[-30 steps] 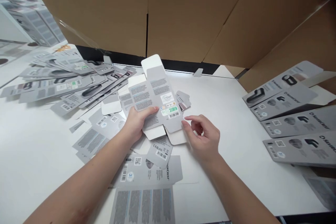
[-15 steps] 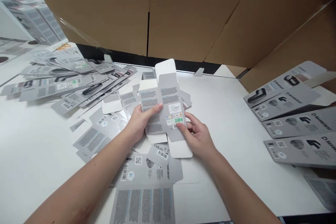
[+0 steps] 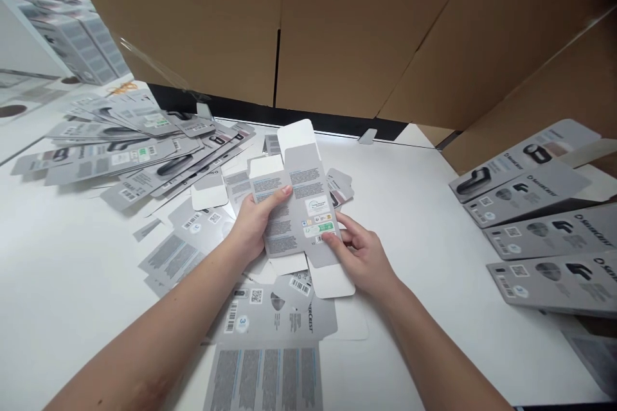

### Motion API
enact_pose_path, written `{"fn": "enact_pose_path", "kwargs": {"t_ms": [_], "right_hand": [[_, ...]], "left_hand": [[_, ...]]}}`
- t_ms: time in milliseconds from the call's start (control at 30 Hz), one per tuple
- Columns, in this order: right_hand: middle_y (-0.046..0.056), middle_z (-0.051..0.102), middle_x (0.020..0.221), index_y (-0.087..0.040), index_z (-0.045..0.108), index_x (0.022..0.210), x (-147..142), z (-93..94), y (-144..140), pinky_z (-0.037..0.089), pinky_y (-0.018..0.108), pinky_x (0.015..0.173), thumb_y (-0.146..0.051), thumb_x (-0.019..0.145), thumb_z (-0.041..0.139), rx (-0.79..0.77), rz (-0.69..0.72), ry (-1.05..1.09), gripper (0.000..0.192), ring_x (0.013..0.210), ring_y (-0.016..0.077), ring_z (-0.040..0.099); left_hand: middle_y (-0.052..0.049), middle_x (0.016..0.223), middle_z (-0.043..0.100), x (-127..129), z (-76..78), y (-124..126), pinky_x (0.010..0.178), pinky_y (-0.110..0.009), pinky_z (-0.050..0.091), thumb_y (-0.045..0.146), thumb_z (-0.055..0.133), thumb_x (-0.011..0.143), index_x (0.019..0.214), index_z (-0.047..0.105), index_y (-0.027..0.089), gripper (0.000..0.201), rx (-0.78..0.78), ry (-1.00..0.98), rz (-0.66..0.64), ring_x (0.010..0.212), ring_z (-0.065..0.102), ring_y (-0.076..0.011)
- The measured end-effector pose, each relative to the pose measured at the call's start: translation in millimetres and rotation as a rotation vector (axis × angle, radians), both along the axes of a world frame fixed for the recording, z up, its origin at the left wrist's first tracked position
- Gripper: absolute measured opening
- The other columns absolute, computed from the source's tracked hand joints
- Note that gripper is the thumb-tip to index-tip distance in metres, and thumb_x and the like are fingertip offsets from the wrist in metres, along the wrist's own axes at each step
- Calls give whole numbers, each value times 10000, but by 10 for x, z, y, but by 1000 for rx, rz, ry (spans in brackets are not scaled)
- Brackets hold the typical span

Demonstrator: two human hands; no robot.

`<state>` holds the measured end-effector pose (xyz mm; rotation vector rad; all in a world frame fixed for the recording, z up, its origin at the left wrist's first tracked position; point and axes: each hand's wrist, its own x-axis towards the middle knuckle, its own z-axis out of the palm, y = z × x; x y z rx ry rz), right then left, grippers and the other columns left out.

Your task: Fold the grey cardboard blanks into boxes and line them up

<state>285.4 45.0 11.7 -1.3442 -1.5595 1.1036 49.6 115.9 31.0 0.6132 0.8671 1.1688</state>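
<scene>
A grey printed carton [image 3: 299, 205], with white end flaps sticking out at top and bottom, is held between both hands over the table. My left hand [image 3: 253, 228] grips its left edge, the thumb lying across the printed text. At the lower right edge, my right hand [image 3: 361, 250] pinches the carton, thumb near the green label and fingers behind it. Beneath lie loose flat cartons [image 3: 274, 318] with barcodes and QR codes, partly covered by my left forearm and the held carton.
A fanned pile of flat cartons [image 3: 110, 154] lies on the left of the white table [image 3: 400, 199]. Several printed cartons [image 3: 554, 231] stand at the right. Brown cardboard panels [image 3: 347, 32] rise behind. Stacked grey boxes [image 3: 80, 45] and an orange cord [image 3: 123, 88] are at far left.
The held carton has tilted slightly to the left, its upper end now a little lower in view. Both hands keep hold of it. The whole view has shifted slightly.
</scene>
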Motion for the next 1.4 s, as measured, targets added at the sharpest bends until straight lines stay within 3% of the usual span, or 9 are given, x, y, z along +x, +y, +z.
{"fn": "enact_pose_path", "kwargs": {"t_ms": [167,367,567,667,833,933,1000,1167,1400], "right_hand": [[20,767,740,-260,782,1638,16,12,-8,527,334,522,-599,1135,782,9,-8,-29,606,600,211,619],[0,741,713,-275,779,1643,37,32,-9,489,331,534,-563,1159,744,40,16,-119,565,574,192,556],[3,754,722,-263,764,1656,39,-9,-12,506,318,529,-608,1163,742,50,-17,-90,603,579,194,590],[11,773,734,-264,770,1642,24,-11,-16,537,321,533,-623,1161,749,59,-17,-62,601,598,207,634],[17,787,743,-258,844,1496,19,18,-6,575,328,558,-643,1148,763,106,-29,-35,525,637,218,688],[14,784,745,-247,883,1369,60,30,12,580,335,594,-664,1151,748,218,-93,-46,489,660,214,708],[29,831,821,-253,882,1369,82,38,20,609,358,640,-658,1153,745,310,-99,-44,479,705,224,748],[111,927,1274,-278,872,1378,27,60,13,699,430,806,-520,1133,811,450,-101,-82,350,1010,291,873],[98,931,1176,-289,905,1347,-28,39,3,684,407,728,-497,1118,840,449,-134,-165,316,927,274,848]], "left_hand": [[-153,1293,941,-10,12,8,1035,-527,787,555,1130,780,1251,918,202,625,-35,-8,35,1153,924,-397],[-141,1271,946,-21,-6,34,1018,-533,790,459,1159,725,1176,924,200,571,-74,20,95,1121,928,-398],[-167,1363,925,-28,-34,22,1059,-499,774,462,1149,777,1251,931,190,589,46,35,-30,1208,913,-392],[-174,1372,922,-35,-41,14,1063,-521,773,442,1160,761,1232,933,190,580,57,59,-22,1250,901,-413],[-181,1386,916,-33,-45,15,1072,-541,769,426,1159,749,1239,917,185,597,30,45,16,1279,891,-434],[-156,1407,914,-31,-43,39,1077,-530,771,423,1140,782,1286,895,209,600,23,-10,59,1287,889,-417],[-134,1443,905,-36,-35,63,1101,-523,767,434,1125,802,1313,882,232,601,8,-58,105,1324,877,-406],[-114,1499,884,-48,-15,100,1176,-515,739,508,1106,818,1336,860,251,629,12,-111,154,1421,834,-402],[-96,1675,782,25,-71,78,1255,-470,671,666,1032,916,1537,664,332,795,62,-43,155,1573,742,-363]]}}
